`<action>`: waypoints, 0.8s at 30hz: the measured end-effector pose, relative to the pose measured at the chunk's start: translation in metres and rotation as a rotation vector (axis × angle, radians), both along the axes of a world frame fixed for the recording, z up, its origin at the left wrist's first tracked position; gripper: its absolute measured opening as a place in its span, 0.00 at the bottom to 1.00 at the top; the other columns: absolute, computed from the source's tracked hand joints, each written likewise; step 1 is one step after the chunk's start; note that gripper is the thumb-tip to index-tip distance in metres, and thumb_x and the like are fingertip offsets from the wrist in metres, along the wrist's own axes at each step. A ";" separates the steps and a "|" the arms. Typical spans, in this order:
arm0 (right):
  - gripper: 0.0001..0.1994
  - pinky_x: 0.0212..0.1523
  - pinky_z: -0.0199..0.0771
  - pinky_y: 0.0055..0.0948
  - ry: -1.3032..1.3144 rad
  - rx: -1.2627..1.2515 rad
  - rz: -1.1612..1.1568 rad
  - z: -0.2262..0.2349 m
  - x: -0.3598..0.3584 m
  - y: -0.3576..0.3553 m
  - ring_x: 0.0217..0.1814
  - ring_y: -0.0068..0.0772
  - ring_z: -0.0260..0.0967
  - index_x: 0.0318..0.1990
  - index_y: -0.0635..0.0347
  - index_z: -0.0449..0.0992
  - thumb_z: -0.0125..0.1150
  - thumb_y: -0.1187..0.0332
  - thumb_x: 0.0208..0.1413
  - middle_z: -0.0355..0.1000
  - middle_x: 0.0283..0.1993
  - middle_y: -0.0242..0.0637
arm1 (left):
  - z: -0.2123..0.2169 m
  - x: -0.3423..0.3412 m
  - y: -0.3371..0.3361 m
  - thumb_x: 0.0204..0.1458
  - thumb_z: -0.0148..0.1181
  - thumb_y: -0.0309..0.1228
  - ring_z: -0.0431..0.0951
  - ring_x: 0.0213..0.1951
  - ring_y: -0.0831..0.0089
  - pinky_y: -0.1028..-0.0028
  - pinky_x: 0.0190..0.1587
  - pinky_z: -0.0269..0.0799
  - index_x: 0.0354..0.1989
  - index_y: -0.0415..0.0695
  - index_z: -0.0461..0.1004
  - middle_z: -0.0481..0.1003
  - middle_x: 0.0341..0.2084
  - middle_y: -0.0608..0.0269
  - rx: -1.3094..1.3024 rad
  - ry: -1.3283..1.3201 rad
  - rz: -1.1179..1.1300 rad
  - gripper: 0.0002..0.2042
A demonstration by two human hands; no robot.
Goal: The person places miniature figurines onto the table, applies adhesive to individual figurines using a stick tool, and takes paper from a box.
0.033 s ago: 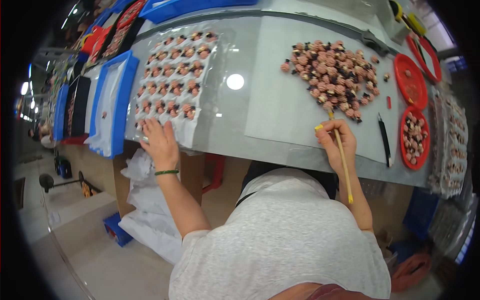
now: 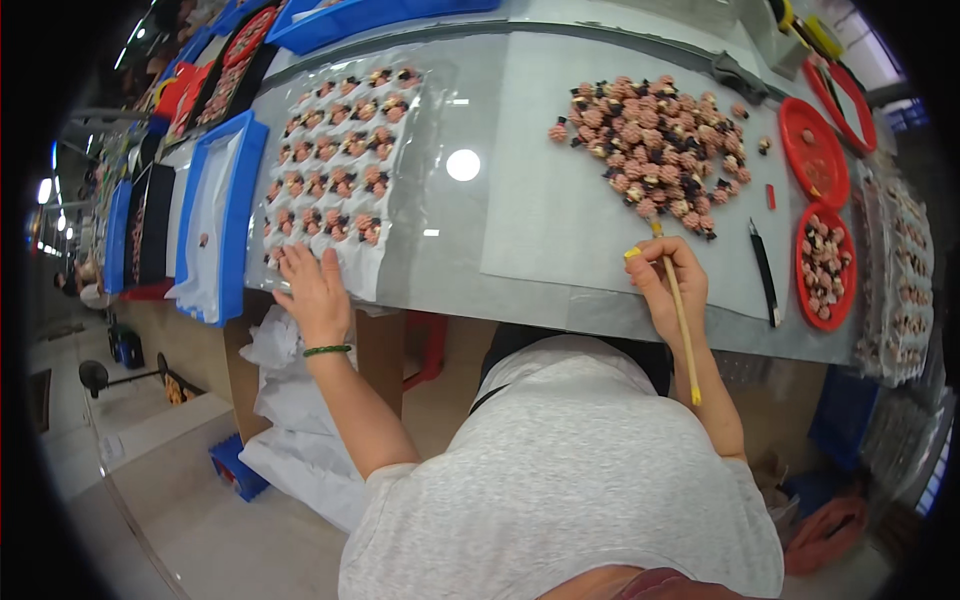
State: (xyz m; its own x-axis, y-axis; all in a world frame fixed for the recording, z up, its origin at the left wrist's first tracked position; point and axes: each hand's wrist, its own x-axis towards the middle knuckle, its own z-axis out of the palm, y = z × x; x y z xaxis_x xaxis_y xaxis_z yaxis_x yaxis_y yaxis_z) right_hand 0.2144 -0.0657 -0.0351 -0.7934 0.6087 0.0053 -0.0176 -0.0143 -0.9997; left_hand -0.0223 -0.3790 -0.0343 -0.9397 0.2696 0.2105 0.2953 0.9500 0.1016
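- Spanning the whole upper part of the view, the grey bench carries everything; its near edge runs just above your torso.
- A pale rectangular mat lies on the bench in front of you, right of centre.
- Left of the mat sits a clear moulded plastic tray; small pink-and-dark pieces sit in rows in its pockets.
- A blue tray with a white liner stands just beside the clear tray, on its left; more blue, black and red trays line the bench's left edge further out.
- A loose pile of small pink-and-dark pieces lies on the far right part of the mat.
- Two round red dishes are to the right of the pile: the farther dish nearly bare, the nearer dish holding a scatter of the same pieces.
- Your left hand lies flat, fingers spread, on the near edge of the clear tray; the grip is wide and holds nothing. A green bracelet circles that wrist.
- Your right hand is at the near edge of the mat, grip closed around a thin yellow-tan stick. The stick's upper tip reaches the near fringe of the pile; its lower end points back toward your body.
- A dark slim tool lies on the mat, just right of your right hand, apart from it.
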 end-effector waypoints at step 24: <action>0.06 0.30 0.69 0.16 0.094 0.050 -0.183 -0.027 0.029 0.002 0.29 0.18 0.65 0.35 0.62 0.64 0.54 0.76 0.50 0.64 0.39 0.35 | 0.007 0.041 0.243 0.51 0.51 0.25 0.73 0.35 0.73 0.78 0.40 0.69 0.44 0.36 0.69 0.71 0.37 0.61 1.194 -0.863 -0.618 0.12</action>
